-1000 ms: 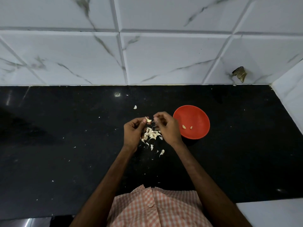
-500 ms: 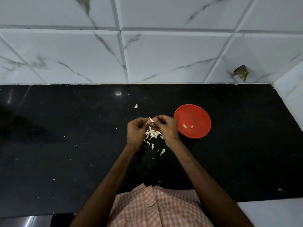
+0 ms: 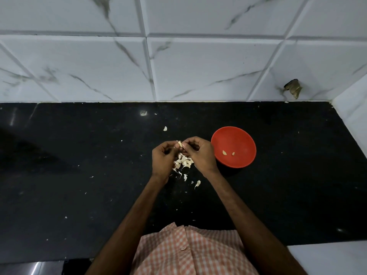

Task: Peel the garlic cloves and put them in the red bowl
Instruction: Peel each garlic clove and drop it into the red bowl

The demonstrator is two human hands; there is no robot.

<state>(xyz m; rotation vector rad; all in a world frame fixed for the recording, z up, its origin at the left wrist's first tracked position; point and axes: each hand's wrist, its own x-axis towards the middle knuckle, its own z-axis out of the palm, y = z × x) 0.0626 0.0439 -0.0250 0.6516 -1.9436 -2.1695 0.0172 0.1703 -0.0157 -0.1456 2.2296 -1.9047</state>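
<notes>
A small garlic clove [image 3: 180, 144] is pinched between the fingertips of my left hand [image 3: 163, 158] and my right hand [image 3: 200, 154], both held just above the black counter [image 3: 79, 175]. Under the hands lies a heap of pale garlic cloves and skins [image 3: 183, 162]. The red bowl [image 3: 244, 139] stands just right of my right hand and holds two peeled cloves [image 3: 224, 152].
Loose skin bits lie on the counter: one piece [image 3: 165, 128] behind the hands, a few [image 3: 197, 183] nearer my body. A white tiled wall [image 3: 178, 66] closes the back and the right side. The counter's front edge runs near my checked shirt [image 3: 188, 253].
My two hands have come closer together around the clove, which now sits between both sets of fingertips. The bowl and heap have not moved.
</notes>
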